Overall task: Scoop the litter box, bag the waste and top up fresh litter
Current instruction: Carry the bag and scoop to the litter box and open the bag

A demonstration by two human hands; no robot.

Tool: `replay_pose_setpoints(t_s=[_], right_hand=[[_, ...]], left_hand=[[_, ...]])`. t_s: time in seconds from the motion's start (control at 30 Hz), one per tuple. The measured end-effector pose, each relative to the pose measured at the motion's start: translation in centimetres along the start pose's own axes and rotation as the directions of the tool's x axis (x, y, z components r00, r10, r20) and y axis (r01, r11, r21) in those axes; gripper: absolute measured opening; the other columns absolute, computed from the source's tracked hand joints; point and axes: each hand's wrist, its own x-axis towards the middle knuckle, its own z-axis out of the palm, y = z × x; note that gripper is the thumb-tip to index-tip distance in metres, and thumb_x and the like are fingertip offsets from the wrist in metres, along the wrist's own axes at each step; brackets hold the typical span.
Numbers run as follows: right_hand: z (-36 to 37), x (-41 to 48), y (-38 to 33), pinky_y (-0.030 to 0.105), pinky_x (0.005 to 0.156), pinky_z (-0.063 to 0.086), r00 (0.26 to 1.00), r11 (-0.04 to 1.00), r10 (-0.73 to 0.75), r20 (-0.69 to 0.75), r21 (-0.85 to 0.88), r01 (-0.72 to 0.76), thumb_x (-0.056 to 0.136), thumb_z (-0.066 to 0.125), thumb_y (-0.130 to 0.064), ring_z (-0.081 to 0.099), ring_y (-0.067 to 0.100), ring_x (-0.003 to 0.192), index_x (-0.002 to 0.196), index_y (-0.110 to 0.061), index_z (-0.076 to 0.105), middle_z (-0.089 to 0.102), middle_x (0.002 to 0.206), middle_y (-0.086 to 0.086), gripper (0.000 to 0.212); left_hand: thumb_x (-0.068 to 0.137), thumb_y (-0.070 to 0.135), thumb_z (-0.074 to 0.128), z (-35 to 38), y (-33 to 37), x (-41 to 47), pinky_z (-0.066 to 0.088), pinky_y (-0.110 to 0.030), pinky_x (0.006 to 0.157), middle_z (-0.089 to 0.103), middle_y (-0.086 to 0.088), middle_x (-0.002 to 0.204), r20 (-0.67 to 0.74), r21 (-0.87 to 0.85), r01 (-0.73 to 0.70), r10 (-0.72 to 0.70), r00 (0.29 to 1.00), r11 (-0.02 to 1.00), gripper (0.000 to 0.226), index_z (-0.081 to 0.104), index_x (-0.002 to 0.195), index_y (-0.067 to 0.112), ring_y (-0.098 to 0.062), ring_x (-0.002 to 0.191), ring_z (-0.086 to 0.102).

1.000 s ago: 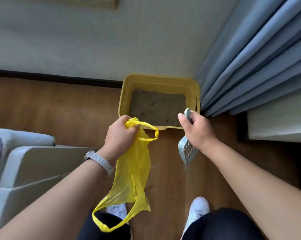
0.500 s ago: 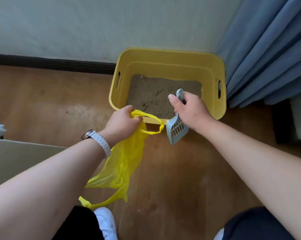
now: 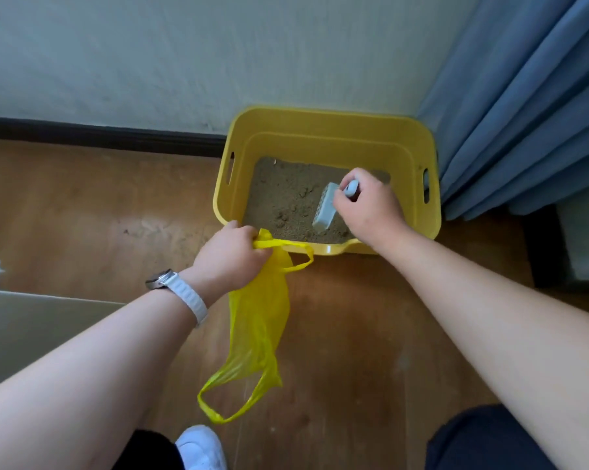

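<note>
Yellow litter box, sandy litter inside; my right hand grips the grey slotted scoop, blade on the litter; my left hand clutches the yellow bag beside the near rim. Advised: slide under clumps, sift gently.

One view only: wide-angle cam worn on the head. Faces forward and steeply down along both forearms onto the floor. Close range: left hand and right hand sit mid-frame, litter box just above centre against the wall, curtain top right, shoe at the bottom edge.
</note>
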Motion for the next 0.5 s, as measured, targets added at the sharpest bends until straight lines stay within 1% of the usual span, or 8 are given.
replay_pose_setpoints(t_s=[0.07, 0.1, 0.17, 0.23, 0.27, 0.33, 0.4, 0.5], right_hand=[[0.9, 0.2, 0.6, 0.030, 0.054, 0.041, 0.997, 0.978, -0.027, 0.075, -0.206, 0.042, 0.091, 0.052, -0.031, 0.056, 0.025, 0.068, 0.098, -0.025, 0.055, 0.064, 0.079, 0.002, 0.010], [1.4, 0.3, 1.0, 0.033, 0.057, 0.043, 0.991, 0.943, -0.049, 0.127, -0.321, 0.088, 0.093, 0.049, -0.031, 0.058, 0.028, 0.073, 0.104, -0.025, 0.054, 0.065, 0.084, 0.003, 0.014], [2.5, 0.4, 1.8, 0.034, 0.060, 0.041, 0.970, 0.862, -0.083, 0.230, -0.471, 0.186, 0.095, 0.046, -0.030, 0.060, 0.032, 0.083, 0.112, -0.023, 0.053, 0.067, 0.096, 0.005, 0.020], [3.4, 0.4, 2.5, 0.033, 0.060, 0.037, 0.944, 0.809, -0.100, 0.314, -0.526, 0.261, 0.096, 0.045, -0.028, 0.061, 0.031, 0.090, 0.115, -0.024, 0.054, 0.065, 0.104, 0.004, 0.022], [3.9, 0.3, 2.8, 0.032, 0.060, 0.037, 0.931, 0.789, -0.104, 0.351, -0.541, 0.292, 0.096, 0.045, -0.027, 0.060, 0.030, 0.090, 0.115, -0.025, 0.056, 0.064, 0.104, 0.003, 0.021], [4.7, 0.3, 3.6, 0.032, 0.060, 0.039, 0.908, 0.751, -0.097, 0.408, -0.568, 0.336, 0.095, 0.045, -0.023, 0.059, 0.029, 0.088, 0.111, -0.026, 0.058, 0.059, 0.098, 0.002, 0.021], [5.3, 0.0, 4.1, 0.033, 0.063, 0.040, 0.892, 0.718, -0.068, 0.447, -0.598, 0.355, 0.094, 0.044, -0.020, 0.058, 0.030, 0.091, 0.115, -0.028, 0.059, 0.056, 0.098, 0.003, 0.027], [5.7, -0.6, 4.5, 0.036, 0.072, 0.043, 0.869, 0.654, -0.040, 0.494, -0.644, 0.397, 0.093, 0.044, -0.025, 0.059, 0.031, 0.104, 0.126, -0.027, 0.056, 0.061, 0.113, 0.006, 0.035]], left_hand=[[0.091, 0.035, 0.050, -0.2, -0.6, -0.4, 0.053, -0.038, 0.071, 0.062, -0.005, 0.094, -0.043, 0.008, -0.002, 0.002, 0.999, 1.000, 0.023, 0.063, 0.100, 0.017, -0.029, 0.089, 0.061], [0.090, 0.033, 0.051, -0.3, -0.9, -0.5, 0.054, -0.038, 0.068, 0.063, -0.005, 0.089, -0.047, -0.002, 0.017, -0.017, 0.999, 1.000, 0.020, 0.061, 0.098, 0.018, -0.028, 0.084, 0.062], [0.089, 0.034, 0.052, -0.5, -1.8, -0.6, 0.055, -0.038, 0.067, 0.064, -0.007, 0.092, -0.038, -0.030, 0.064, -0.065, 0.997, 0.998, 0.023, 0.056, 0.108, 0.022, -0.028, 0.080, 0.062], [0.088, 0.035, 0.053, -0.9, -2.8, -0.6, 0.057, -0.040, 0.068, 0.063, -0.007, 0.093, -0.023, -0.054, 0.105, -0.107, 0.994, 0.993, 0.026, 0.051, 0.112, 0.025, -0.026, 0.075, 0.064], [0.088, 0.036, 0.052, -1.0, -3.2, -0.6, 0.058, -0.041, 0.067, 0.063, -0.006, 0.090, -0.017, -0.075, 0.116, -0.118, 0.993, 0.990, 0.023, 0.051, 0.109, 0.026, -0.025, 0.071, 0.065], [0.088, 0.038, 0.051, -1.2, -3.9, -0.7, 0.059, -0.040, 0.065, 0.064, -0.002, 0.081, -0.013, -0.119, 0.118, -0.120, 0.993, 0.986, 0.011, 0.054, 0.094, 0.029, -0.022, 0.067, 0.066], [0.089, 0.040, 0.050, -1.5, -4.4, -0.7, 0.055, -0.035, 0.062, 0.064, 0.000, 0.074, 0.010, -0.106, 0.127, -0.127, 0.992, 0.986, 0.020, 0.059, 0.081, 0.025, -0.020, 0.067, 0.064], [0.091, 0.042, 0.052, -1.8, -4.6, -0.7, 0.044, -0.031, 0.057, 0.061, -0.003, 0.069, 0.037, -0.115, 0.159, -0.156, 0.987, 0.981, 0.032, 0.063, 0.074, 0.017, -0.022, 0.067, 0.060]])
